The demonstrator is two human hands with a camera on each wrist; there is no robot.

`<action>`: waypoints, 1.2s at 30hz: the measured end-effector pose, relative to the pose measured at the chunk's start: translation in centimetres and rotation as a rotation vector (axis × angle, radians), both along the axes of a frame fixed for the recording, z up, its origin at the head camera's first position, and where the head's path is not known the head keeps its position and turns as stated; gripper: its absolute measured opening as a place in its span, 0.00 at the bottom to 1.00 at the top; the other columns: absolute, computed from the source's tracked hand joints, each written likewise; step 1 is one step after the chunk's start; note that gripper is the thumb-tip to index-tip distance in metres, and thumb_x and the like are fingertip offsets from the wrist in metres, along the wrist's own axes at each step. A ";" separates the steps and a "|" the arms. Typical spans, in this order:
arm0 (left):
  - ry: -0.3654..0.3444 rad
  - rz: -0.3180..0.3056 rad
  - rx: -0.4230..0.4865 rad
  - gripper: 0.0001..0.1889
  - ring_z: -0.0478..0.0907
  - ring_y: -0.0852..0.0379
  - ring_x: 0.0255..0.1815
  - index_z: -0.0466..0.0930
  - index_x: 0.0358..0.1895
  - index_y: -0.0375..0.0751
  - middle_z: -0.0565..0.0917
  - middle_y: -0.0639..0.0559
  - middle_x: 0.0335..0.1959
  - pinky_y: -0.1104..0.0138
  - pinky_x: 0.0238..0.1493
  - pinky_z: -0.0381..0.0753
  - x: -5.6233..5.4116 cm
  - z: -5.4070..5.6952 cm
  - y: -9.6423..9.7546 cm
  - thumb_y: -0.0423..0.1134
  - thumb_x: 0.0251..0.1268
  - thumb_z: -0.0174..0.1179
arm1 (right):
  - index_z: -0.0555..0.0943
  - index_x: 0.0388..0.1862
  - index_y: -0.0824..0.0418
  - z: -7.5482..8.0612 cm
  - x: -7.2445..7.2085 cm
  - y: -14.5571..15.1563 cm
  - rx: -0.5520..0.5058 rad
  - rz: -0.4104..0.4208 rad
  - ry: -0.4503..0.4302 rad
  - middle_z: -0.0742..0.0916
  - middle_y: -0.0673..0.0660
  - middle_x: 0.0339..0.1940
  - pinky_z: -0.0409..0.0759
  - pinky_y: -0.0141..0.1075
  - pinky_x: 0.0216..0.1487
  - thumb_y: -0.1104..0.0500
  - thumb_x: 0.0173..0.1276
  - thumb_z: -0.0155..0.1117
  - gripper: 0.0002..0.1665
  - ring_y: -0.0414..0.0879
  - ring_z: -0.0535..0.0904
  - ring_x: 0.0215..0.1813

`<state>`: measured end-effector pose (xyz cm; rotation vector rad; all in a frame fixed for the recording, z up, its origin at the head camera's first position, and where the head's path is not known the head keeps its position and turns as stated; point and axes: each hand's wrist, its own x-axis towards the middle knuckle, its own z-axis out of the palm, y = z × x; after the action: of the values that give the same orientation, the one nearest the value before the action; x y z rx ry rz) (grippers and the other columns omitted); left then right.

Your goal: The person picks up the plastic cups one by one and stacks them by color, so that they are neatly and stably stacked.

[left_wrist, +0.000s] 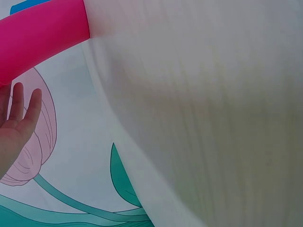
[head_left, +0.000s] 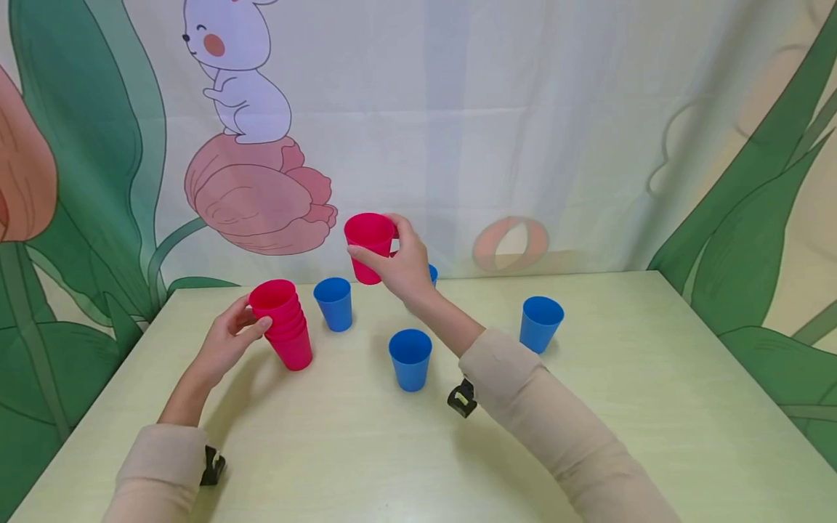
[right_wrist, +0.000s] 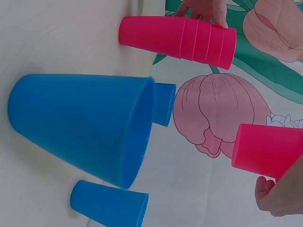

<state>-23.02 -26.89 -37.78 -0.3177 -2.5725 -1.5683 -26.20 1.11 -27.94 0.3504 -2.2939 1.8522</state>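
Note:
On the left, my left hand (head_left: 225, 341) grips a stack of several nested red cups (head_left: 290, 341) near its upper rims, thumb on the near side. Whether the stack's base touches the table is hard to tell. My right hand (head_left: 404, 270) holds a single red cup (head_left: 368, 250) in the air, thumb on its near side and mouth upward. Below and left of that cup stands a blue cup (head_left: 336, 309); another blue cup (head_left: 410, 367) stands nearer the front. The left wrist view has only part of a red cup (left_wrist: 42, 35) and some fingers (left_wrist: 32, 111).
A third blue cup (head_left: 539, 330) stands upright to the right. Behind my right wrist, another blue cup (head_left: 433, 274) is mostly hidden. The pale table (head_left: 327, 450) meets a printed curtain (head_left: 556, 131) at its back edge.

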 end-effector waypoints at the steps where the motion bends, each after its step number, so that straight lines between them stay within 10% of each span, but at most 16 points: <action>1: 0.002 -0.001 0.001 0.31 0.67 0.55 0.51 0.54 0.68 0.37 0.69 0.38 0.54 0.75 0.42 0.75 0.0 0.0 0.0 0.45 0.66 0.52 | 0.61 0.65 0.56 0.1 0.0 -0.2 -0.001 0.001 -0.003 0.73 0.53 0.55 0.79 0.37 0.40 0.54 0.52 0.71 0.43 0.46 0.68 0.55; 36: 0.005 0.013 -0.001 0.30 0.67 0.52 0.52 0.55 0.67 0.37 0.69 0.37 0.55 0.76 0.40 0.75 -0.2 -0.2 -0.1 0.45 0.66 0.52 | 0.64 0.64 0.54 0.9 -0.7 -5.3 -0.002 0.213 0.063 0.76 0.51 0.52 0.78 0.30 0.37 0.54 0.52 0.70 0.41 0.43 0.71 0.51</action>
<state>-23.20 -26.96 -37.95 -0.3047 -2.5659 -1.5604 -26.91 -4.17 -27.00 0.6662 -2.2901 1.9072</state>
